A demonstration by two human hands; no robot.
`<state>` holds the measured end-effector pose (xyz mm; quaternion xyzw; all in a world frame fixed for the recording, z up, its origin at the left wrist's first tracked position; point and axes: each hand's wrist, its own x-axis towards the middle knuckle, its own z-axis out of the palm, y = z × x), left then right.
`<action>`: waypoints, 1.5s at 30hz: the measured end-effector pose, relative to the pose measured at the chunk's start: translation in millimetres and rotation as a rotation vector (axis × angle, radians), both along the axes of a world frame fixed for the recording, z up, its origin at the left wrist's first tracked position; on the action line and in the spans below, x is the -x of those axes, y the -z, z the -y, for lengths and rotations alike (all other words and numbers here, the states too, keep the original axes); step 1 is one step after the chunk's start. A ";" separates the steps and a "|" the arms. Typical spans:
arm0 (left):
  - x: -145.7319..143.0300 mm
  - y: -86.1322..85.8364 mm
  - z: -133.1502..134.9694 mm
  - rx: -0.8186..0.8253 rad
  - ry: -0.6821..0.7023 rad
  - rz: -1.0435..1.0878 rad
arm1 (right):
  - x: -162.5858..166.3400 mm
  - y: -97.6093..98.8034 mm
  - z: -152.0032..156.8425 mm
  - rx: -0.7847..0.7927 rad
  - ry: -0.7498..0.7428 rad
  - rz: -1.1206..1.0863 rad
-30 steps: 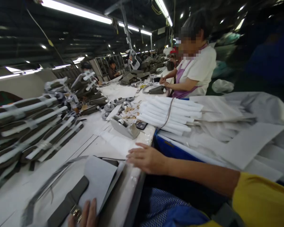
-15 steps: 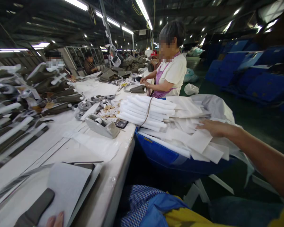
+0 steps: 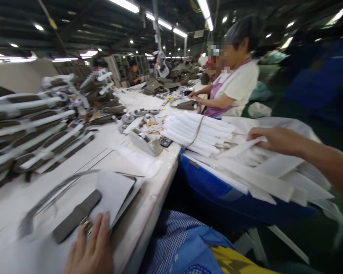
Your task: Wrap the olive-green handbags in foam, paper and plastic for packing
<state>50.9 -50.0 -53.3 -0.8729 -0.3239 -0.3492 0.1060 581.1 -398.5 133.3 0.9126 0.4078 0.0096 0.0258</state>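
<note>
My left hand (image 3: 91, 249) lies flat with its fingers stretched out on a white sheet (image 3: 114, 194) at the near edge of the white table (image 3: 160, 171). It touches a grey strap (image 3: 76, 217) with a metal buckle. My right hand (image 3: 270, 139) reaches out to the right over a blue bin (image 3: 217, 190) full of white foam sheets. Its fingers are closed on one white sheet (image 3: 240, 148), lifting its end off the pile.
Stacks of grey-and-white straps (image 3: 37, 133) fill the table's left side. A grey tape dispenser (image 3: 145, 142) and a tied bundle of white rolls (image 3: 197, 131) sit mid-table. A person in a white shirt (image 3: 237, 85) works further along; other people sit at the far end.
My right hand went from the table edge out to the bin and has now gripped a white sheet. My left hand slid further onto the sheet and strap. The view swung.
</note>
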 end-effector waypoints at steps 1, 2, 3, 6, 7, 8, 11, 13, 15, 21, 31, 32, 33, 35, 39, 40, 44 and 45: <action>0.5 -6.8 7.4 0.015 -0.018 -0.070 | 7.1 -1.3 -17.7 -0.027 -0.028 0.057; 0.3 -13.1 14.5 0.024 -0.034 -0.131 | 16.7 0.2 -38.2 -0.089 -0.068 0.139; -0.7 -18.2 20.4 0.022 -0.064 -0.174 | 28.8 4.0 -61.1 -0.189 -0.127 0.228; -4.4 -24.2 26.4 -0.018 -0.136 -0.239 | 82.3 21.5 -139.7 -0.519 -0.585 0.260; -4.9 -24.2 25.7 -0.014 -0.159 -0.269 | 105.8 26.5 -167.0 -0.587 -0.739 0.210; -5.1 -23.9 24.9 -0.015 -0.184 -0.276 | 131.4 30.2 -193.8 -0.629 -0.863 0.147; -5.5 -24.6 25.6 -0.005 -0.231 -0.288 | 211.7 35.0 -264.6 -0.624 -1.184 -0.013; -6.7 -26.0 28.5 0.017 -0.250 -0.295 | 258.1 37.2 -300.3 -0.588 -1.359 0.002; -8.5 -26.6 31.3 0.044 -0.267 -0.299 | 292.9 42.6 -325.7 -0.551 -1.486 0.046; -14.1 -26.6 34.1 0.067 -0.319 -0.264 | 329.2 87.1 -360.1 -0.463 -1.655 0.065; -17.1 -28.2 32.5 0.074 -0.311 -0.250 | 341.7 117.9 -360.4 -0.357 -1.489 0.058; -17.1 -28.2 32.2 0.070 -0.307 -0.251 | 343.4 118.3 -360.0 -0.356 -1.474 0.056; -16.8 -28.5 31.8 0.063 -0.300 -0.250 | 344.5 119.0 -359.7 -0.359 -1.465 0.056; -15.3 -30.0 30.7 0.045 -0.277 -0.237 | 345.0 121.4 -359.0 -0.365 -1.461 0.061; -5.0 -32.9 29.8 -0.003 -0.176 -0.169 | 342.2 125.1 -358.6 -0.355 -1.465 0.075; -0.9 -33.6 30.8 -0.013 -0.148 -0.156 | 341.5 125.4 -358.8 -0.345 -1.467 0.078; 14.9 -42.2 39.3 -0.028 -0.039 -0.143 | 340.8 127.0 -359.4 -0.327 -1.483 0.084; 17.4 -46.8 41.2 -0.027 -0.019 -0.126 | 341.1 127.9 -359.2 -0.334 -1.483 0.083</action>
